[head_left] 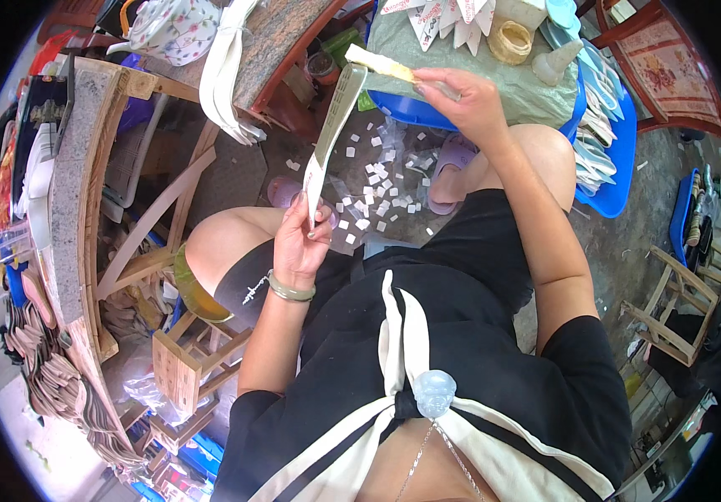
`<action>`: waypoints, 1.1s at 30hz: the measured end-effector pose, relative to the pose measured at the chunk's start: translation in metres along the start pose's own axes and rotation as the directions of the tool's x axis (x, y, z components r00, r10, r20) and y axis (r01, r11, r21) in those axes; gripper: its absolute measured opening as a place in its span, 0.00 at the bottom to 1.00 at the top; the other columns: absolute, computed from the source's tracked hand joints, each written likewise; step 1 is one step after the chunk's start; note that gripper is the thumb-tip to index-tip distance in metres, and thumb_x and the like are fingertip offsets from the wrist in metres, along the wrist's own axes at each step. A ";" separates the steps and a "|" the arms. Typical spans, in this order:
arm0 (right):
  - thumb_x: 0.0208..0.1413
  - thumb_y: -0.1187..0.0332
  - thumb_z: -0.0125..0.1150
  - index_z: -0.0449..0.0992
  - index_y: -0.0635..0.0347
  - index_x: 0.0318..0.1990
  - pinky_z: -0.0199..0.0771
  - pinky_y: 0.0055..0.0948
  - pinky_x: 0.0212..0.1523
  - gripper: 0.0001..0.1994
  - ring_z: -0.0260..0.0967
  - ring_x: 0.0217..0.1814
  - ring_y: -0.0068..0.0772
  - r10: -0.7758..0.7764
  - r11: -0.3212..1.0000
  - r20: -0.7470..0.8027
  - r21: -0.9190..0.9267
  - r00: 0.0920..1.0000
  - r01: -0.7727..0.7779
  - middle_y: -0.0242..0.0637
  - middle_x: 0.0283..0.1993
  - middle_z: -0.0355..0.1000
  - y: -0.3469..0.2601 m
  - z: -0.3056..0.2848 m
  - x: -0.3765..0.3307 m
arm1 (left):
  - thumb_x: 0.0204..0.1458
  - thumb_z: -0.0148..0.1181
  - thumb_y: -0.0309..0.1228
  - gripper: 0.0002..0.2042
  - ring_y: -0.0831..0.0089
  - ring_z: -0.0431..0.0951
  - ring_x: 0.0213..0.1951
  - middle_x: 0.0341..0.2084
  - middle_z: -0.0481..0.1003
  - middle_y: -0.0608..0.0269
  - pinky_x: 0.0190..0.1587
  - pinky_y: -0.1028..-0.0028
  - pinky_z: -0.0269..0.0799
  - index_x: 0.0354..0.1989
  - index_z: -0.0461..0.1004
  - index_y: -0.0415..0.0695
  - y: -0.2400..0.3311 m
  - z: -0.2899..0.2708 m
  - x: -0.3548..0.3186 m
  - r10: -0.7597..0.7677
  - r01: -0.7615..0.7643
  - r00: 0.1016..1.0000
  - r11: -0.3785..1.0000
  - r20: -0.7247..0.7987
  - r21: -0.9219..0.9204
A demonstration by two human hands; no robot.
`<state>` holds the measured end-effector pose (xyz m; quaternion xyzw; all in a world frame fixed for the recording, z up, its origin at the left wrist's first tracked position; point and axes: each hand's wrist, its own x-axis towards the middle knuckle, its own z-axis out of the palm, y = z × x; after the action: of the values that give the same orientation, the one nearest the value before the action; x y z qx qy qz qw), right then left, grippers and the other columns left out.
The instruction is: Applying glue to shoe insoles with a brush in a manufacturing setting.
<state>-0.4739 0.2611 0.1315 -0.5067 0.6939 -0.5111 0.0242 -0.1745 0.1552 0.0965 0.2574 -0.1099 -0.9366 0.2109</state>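
Observation:
My left hand is closed around the near end of a long, curved shoe insole, white at the near part and grey-green toward the far end. The insole stands tilted, its far end up. My right hand pinches a flat, pale yellow brush-like strip, whose exact kind I cannot make out. In the picture the strip's left part overlaps the insole's far tip; whether they touch I cannot tell. Below the right hand is a green plastic sheet over a blue tub.
A crusted yellowish jar, a grey cone-shaped piece and white pointed pieces stand on the sheet. More insoles fill a blue basin at right. White strips hang off a table. Small white squares litter the floor.

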 end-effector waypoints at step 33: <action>0.50 0.70 0.62 0.80 0.60 0.40 0.72 0.20 0.38 0.10 0.73 0.34 0.20 0.138 0.976 0.131 0.149 0.982 -0.157 0.34 0.37 0.77 -0.011 -0.036 -0.008 | 0.58 0.49 0.28 0.16 0.79 0.63 0.28 0.32 0.67 0.67 0.20 0.89 0.59 0.54 0.64 0.39 0.001 -0.005 -0.001 -0.037 0.039 0.998 0.999 0.049 -0.032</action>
<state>-0.4818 0.2921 0.1528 -0.4798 0.6842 -0.5300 0.1439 -0.1707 0.1545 0.0929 0.2334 -0.0947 -0.9480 0.1944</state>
